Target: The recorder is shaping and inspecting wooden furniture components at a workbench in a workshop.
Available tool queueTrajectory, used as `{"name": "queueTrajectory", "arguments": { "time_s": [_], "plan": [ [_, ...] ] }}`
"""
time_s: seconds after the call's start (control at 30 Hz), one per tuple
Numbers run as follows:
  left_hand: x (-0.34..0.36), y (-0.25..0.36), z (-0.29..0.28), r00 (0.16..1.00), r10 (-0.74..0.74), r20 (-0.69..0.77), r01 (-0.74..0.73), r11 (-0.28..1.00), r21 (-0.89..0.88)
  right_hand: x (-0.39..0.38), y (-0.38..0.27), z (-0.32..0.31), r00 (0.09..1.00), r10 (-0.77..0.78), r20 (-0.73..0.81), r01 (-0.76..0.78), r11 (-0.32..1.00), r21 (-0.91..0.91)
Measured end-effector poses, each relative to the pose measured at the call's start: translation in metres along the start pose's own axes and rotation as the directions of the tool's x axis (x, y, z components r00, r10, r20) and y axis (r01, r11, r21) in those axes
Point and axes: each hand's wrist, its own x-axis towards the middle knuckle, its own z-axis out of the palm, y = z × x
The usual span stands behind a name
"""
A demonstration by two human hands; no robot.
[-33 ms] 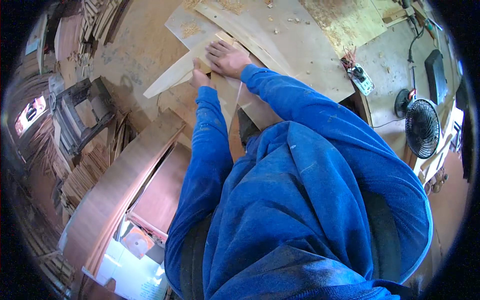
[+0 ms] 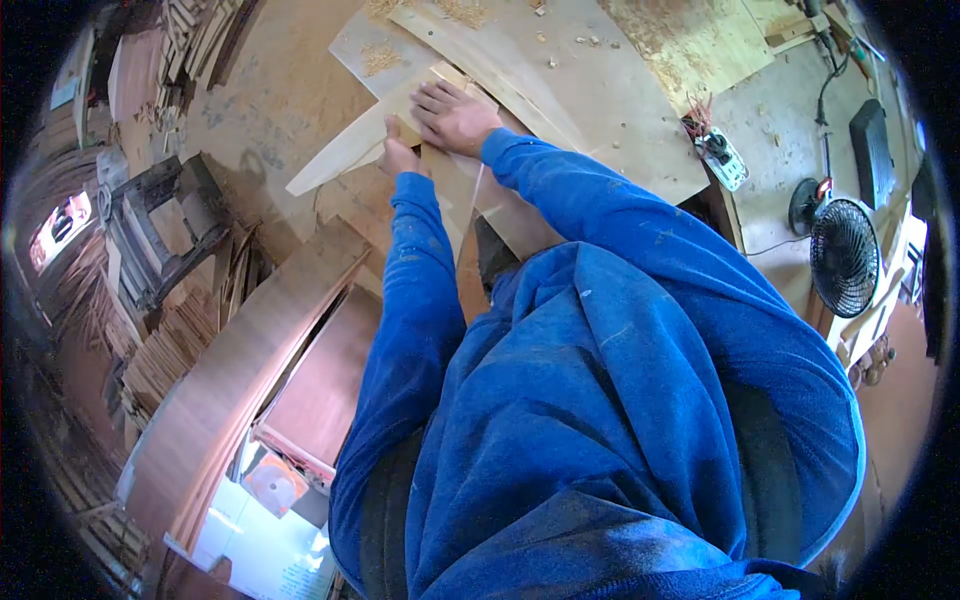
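Note:
My right hand [image 2: 457, 119] lies open on pale thin wooden pieces [image 2: 332, 158], its fingers apart and pressed flat near their upper end. My left hand [image 2: 399, 152] is just below and left of it, curled on the edge of the same pieces with the thumb raised. What its fingertips hold is partly hidden. One tapered piece extends down-left past my left hand, and another runs down toward my body. A long narrow strip [image 2: 430, 33] lies beyond my hands on a larger sheet [image 2: 610, 120] sprinkled with shavings.
At right are a power strip [image 2: 730, 160] with cords, a black fan [image 2: 843, 255] and a dark oblong object [image 2: 872, 150]. At left stand a dark frame-like machine [image 2: 150, 230] and stacked offcuts [image 2: 175, 350]. A long curved board [image 2: 230, 370] runs along the lower left.

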Motion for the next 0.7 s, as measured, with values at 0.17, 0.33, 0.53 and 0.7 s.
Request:
{"name": "queueTrajectory", "arguments": {
  "time_s": [0.17, 0.33, 0.53, 0.7],
  "plan": [
    [0.016, 0.003, -0.010, 1.000, -0.026, 0.013, 0.025, 0.999, 0.024, 0.005, -0.006, 0.000, 1.000, -0.007, -0.029, 0.007, 1.000, -0.006],
    [0.000, 0.006, 0.006, 0.998, -0.057, 0.001, 0.057, 0.997, 0.047, 0.002, 0.002, 0.006, 0.999, 0.008, -0.041, -0.009, 1.000, -0.020],
    [0.007, 0.012, 0.004, 0.996, -0.066, 0.062, 0.065, 0.998, 0.015, 0.010, -0.001, 0.005, 0.998, -0.004, -0.065, 0.003, 1.000, -0.018],
    [0.007, 0.012, 0.006, 1.000, -0.013, 0.005, 0.013, 0.998, 0.061, 0.012, -0.001, 0.004, 0.996, 0.001, -0.088, -0.003, 1.000, -0.026]
  ]
}}
